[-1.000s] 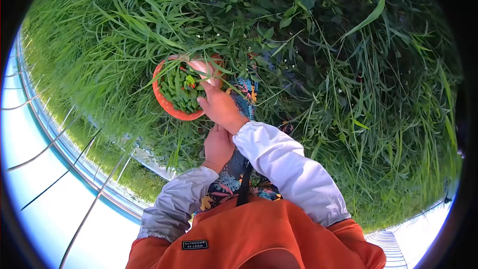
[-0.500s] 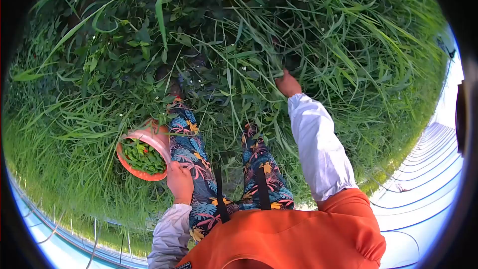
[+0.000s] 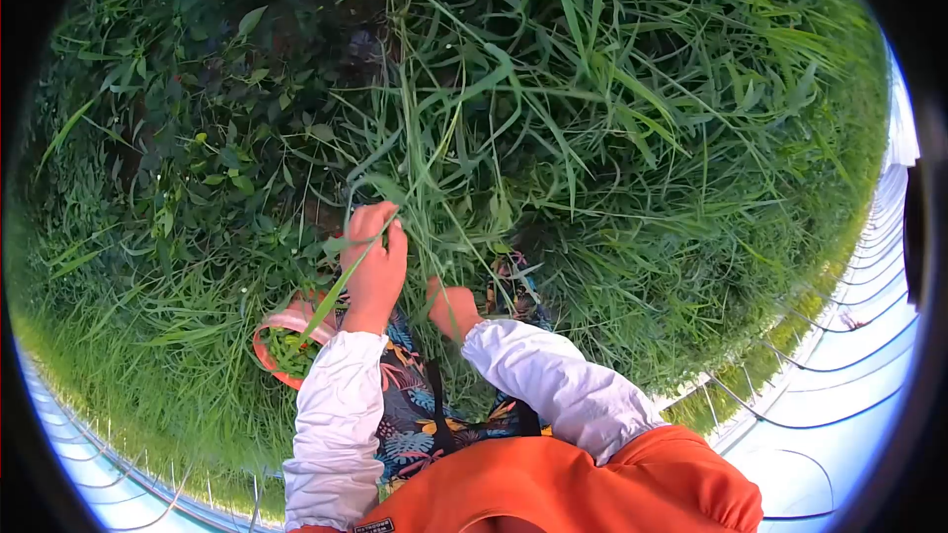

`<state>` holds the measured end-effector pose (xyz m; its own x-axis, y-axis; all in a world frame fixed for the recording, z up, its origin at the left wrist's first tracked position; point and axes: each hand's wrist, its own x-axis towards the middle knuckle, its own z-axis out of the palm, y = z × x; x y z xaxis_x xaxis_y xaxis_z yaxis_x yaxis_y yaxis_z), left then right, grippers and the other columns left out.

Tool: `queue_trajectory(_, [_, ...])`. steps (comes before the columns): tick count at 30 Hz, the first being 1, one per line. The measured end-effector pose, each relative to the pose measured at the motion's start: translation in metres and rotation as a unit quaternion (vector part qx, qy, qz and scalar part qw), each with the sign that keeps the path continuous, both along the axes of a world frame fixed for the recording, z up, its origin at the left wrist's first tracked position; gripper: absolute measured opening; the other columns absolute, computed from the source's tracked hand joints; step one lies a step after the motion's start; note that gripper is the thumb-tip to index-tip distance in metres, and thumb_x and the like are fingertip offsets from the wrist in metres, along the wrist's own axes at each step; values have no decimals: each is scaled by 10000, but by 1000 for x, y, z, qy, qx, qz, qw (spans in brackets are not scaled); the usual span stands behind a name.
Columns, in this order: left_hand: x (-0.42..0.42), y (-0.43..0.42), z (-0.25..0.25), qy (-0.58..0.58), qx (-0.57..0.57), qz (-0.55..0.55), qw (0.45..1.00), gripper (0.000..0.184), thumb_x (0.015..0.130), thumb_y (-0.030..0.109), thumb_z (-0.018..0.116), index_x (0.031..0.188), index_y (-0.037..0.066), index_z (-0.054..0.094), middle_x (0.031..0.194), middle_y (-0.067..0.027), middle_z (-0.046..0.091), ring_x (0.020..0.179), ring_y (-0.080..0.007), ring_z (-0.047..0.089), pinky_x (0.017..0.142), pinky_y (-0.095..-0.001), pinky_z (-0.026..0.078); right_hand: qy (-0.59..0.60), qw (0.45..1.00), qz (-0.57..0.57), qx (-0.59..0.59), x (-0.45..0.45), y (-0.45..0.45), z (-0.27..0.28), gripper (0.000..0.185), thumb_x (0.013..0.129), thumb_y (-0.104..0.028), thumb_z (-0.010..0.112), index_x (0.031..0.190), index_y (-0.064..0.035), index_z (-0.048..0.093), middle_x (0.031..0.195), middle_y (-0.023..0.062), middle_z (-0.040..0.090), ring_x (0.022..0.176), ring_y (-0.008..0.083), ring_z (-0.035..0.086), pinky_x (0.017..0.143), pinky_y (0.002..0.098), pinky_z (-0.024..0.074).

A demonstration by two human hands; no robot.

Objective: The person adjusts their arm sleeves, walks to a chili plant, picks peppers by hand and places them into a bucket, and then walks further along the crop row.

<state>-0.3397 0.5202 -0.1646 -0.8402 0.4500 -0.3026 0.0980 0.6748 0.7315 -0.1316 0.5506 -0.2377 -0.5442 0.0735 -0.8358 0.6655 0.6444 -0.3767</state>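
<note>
My left hand (image 3: 373, 271) is raised among tall grass (image 3: 420, 158), its fingers curled around some blades. One long blade crosses over the back of this hand. Lower and to the right, my right hand (image 3: 454, 310) is closed at the base of a bunch of grass stems; its fingertips are partly hidden. Beside my left wrist an orange-red bucket (image 3: 265, 343) sits tilted in the grass, partly covered by my sleeve. Green peppers (image 3: 288, 351) with a touch of red show inside it.
Leafy plants (image 3: 232, 153) with small white flowers grow at the left, tangled with grass. My legs in patterned trousers (image 3: 410, 415) stand in the growth. Pale plastic sheeting (image 3: 839, 375) with curved ribs borders the right and lower left.
My left hand has let go of the bucket and moved up into the grass. My right hand has come back down and left, close to my left hand, bringing grass stems with it.
</note>
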Motion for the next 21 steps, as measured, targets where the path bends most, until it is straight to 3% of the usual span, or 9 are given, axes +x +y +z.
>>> queue_trajectory(1, [-10, 11, 3, -30, 43, -3, 999, 270, 817, 23, 579, 1086, 34, 581, 978, -114, 589, 843, -241, 590, 709, -322, 482, 18, 997, 67, 17, 18, -11, 2, 196, 860, -128, 467, 960, 30, 524, 680, 183, 643, 631, 350, 651, 548, 435, 512])
queue_trajectory(2, [-12, 17, 7, -66, 73, 23, 995, 313, 812, 16, 583, 1123, 38, 569, 988, -106, 586, 848, -223, 585, 709, -309, 478, -93, 992, 80, -33, 24, -3, 16, 303, 897, -149, 410, 1105, 55, 498, 786, 234, 662, 751, 377, 664, 615, 461, 518])
queue_trajectory(5, [-15, 23, 30, -130, 118, 34, 984, 523, 792, 7, 604, 1298, 52, 477, 1059, -82, 558, 900, -164, 555, 710, -268, 467, -79, 993, 54, 66, 74, 38, 10, 195, 855, -146, 480, 971, 5, 522, 775, 193, 678, 702, 347, 679, 588, 445, 524])
queue_trajectory(8, [6, 18, 39, -174, 109, 64, 977, 588, 784, 10, 613, 1341, 53, 431, 1127, -100, 541, 954, -173, 546, 712, -277, 469, -94, 992, 59, 57, 85, 116, 15, 272, 844, -203, 561, 987, 28, 535, 765, 172, 663, 672, 361, 649, 596, 445, 522])
queue_trajectory(10, [20, 19, 40, -168, 61, 76, 981, 705, 766, 8, 626, 1406, 71, 337, 1246, -114, 502, 1040, -207, 534, 754, -290, 463, 66, 989, 113, 62, 98, 151, 25, 305, 847, -221, 565, 1019, 30, 550, 847, 215, 650, 789, 354, 645, 632, 464, 520])
queue_trajectory(13, [29, 38, 52, -80, 57, 85, 992, 694, 773, 9, 622, 1402, 62, 334, 1274, -118, 478, 1070, -214, 526, 768, -297, 466, 117, 940, 221, 233, 91, 167, 60, 309, 832, -232, 569, 1021, 13, 575, 913, 224, 639, 898, 337, 633, 677, 482, 515])
queue_trajectory(16, [38, 49, 62, -58, 68, 99, 991, 618, 787, 1, 609, 1364, 51, 391, 1260, -113, 478, 1074, -206, 525, 749, -285, 475, 86, 903, 394, 149, 83, 157, 102, 418, 783, -302, 624, 1010, 48, 603, 851, 178, 663, 813, 307, 657, 748, 431, 521])
queue_trajectory(18, [47, 47, 62, -83, 83, 130, 985, 550, 798, -6, 598, 1324, 41, 443, 1243, -108, 482, 1072, -198, 526, 734, -273, 481, 97, 924, 367, -44, 42, 154, 136, 318, 745, -213, 625, 958, 23, 607, 855, 159, 658, 797, 285, 654, 689, 387, 533])
queue_trajectory(21, [60, 36, 54, -98, 72, 165, 979, 308, 822, -10, 574, 1129, 16, 576, 1106, -92, 549, 954, -189, 576, 712, -259, 488, 287, 913, 284, -65, -37, 148, 175, 217, 698, -125, 601, 884, -14, 587, 782, 100, 621, 745, 269, 636, 631, 362, 523])
